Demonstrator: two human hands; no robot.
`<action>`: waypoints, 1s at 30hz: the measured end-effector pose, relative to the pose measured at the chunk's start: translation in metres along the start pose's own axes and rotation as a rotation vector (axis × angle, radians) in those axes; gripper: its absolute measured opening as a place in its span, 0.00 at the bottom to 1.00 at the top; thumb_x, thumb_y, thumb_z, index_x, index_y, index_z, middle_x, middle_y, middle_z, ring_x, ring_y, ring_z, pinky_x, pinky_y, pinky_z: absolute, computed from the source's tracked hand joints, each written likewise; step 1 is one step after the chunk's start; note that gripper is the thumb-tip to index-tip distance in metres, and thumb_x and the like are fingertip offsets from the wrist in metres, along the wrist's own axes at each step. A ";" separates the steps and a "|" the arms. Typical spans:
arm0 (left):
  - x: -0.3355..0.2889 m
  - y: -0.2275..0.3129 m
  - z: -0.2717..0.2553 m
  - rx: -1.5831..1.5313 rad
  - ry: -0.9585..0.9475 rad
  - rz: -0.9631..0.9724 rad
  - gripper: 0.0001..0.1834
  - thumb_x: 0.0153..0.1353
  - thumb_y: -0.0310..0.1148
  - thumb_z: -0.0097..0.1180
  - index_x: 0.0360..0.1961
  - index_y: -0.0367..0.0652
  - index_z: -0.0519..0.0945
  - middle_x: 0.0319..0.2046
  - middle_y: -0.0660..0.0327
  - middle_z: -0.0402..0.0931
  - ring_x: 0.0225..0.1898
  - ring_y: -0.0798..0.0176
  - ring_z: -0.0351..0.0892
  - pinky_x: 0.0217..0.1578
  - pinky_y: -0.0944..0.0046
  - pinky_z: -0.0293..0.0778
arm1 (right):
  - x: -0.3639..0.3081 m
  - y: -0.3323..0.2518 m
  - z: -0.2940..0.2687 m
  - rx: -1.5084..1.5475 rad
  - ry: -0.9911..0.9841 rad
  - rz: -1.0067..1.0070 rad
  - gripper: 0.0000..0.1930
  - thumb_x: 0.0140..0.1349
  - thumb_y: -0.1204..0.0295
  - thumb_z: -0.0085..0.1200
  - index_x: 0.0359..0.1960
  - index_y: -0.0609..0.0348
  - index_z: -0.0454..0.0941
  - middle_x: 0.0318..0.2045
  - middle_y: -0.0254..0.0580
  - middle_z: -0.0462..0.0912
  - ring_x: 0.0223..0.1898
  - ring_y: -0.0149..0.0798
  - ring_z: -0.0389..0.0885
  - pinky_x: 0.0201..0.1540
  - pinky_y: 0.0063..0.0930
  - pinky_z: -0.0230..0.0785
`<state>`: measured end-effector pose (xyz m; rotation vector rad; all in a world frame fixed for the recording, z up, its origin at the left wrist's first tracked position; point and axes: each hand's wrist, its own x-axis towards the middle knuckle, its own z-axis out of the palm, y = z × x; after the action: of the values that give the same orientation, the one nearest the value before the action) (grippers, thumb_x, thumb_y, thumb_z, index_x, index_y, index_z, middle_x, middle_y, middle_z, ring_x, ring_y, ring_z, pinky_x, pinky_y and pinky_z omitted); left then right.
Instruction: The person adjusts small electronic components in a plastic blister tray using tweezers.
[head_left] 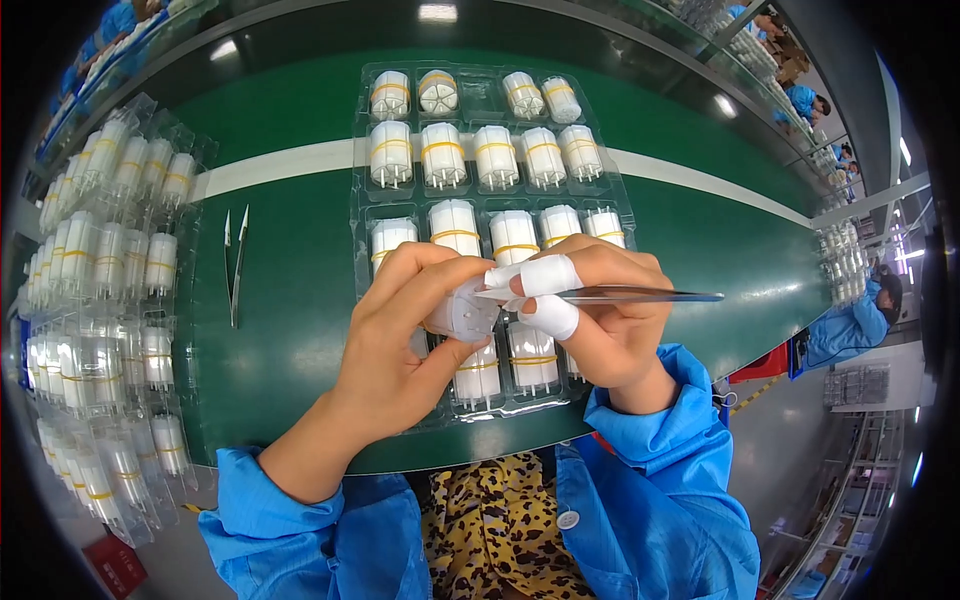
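Note:
My left hand (388, 350) is closed round a white cylindrical part (462, 314), its end face tilted up toward me. In my right hand (622, 335) I grip metal tweezers (650, 295), lying nearly level with the tips at the upper edge of that end face. White tape wraps two fingers of this hand. Beneath both hands lies a clear plastic tray (482, 98) with rows of white cylinders (442, 155), most banded in yellow and showing metal pins. My hands hide part of the tray's nearer rows.
A second pair of tweezers (237, 265) lies on the green table (290, 380) at the left. Stacked clear trays of similar banded cylinders (75, 250) stand along the left edge. A pale strip (275, 168) crosses the table. Other people in blue (855, 325) sit at the right.

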<state>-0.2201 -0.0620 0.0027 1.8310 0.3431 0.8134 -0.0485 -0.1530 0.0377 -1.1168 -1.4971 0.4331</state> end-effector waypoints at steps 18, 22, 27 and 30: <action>0.002 0.003 0.000 0.063 0.032 0.042 0.27 0.41 0.17 0.63 0.47 0.40 0.77 0.42 0.55 0.72 0.44 0.53 0.73 0.42 0.62 0.71 | -0.004 -0.002 0.005 0.155 0.110 0.026 0.10 0.51 0.81 0.60 0.36 0.66 0.81 0.30 0.47 0.83 0.31 0.40 0.83 0.32 0.27 0.74; 0.004 0.003 0.001 0.039 0.072 0.047 0.26 0.40 0.17 0.63 0.46 0.40 0.77 0.43 0.55 0.73 0.46 0.53 0.73 0.44 0.61 0.70 | -0.006 -0.003 0.007 0.125 0.079 -0.043 0.10 0.52 0.81 0.60 0.38 0.66 0.80 0.33 0.50 0.84 0.33 0.40 0.83 0.35 0.27 0.75; 0.006 0.005 -0.001 0.109 0.079 0.114 0.25 0.40 0.17 0.64 0.44 0.41 0.77 0.44 0.54 0.75 0.46 0.53 0.74 0.45 0.60 0.70 | -0.004 -0.007 0.008 0.033 0.042 -0.064 0.11 0.51 0.82 0.60 0.38 0.66 0.80 0.32 0.50 0.83 0.33 0.41 0.83 0.36 0.28 0.75; 0.008 0.004 -0.002 0.350 0.081 0.256 0.24 0.39 0.17 0.64 0.42 0.40 0.77 0.45 0.53 0.76 0.46 0.52 0.73 0.45 0.59 0.70 | -0.007 -0.005 0.009 0.086 0.072 -0.045 0.11 0.52 0.83 0.59 0.39 0.67 0.80 0.32 0.50 0.83 0.34 0.40 0.83 0.37 0.28 0.75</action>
<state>-0.2159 -0.0575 0.0101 2.2037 0.3220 1.0573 -0.0593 -0.1580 0.0351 -1.0187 -1.4250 0.4178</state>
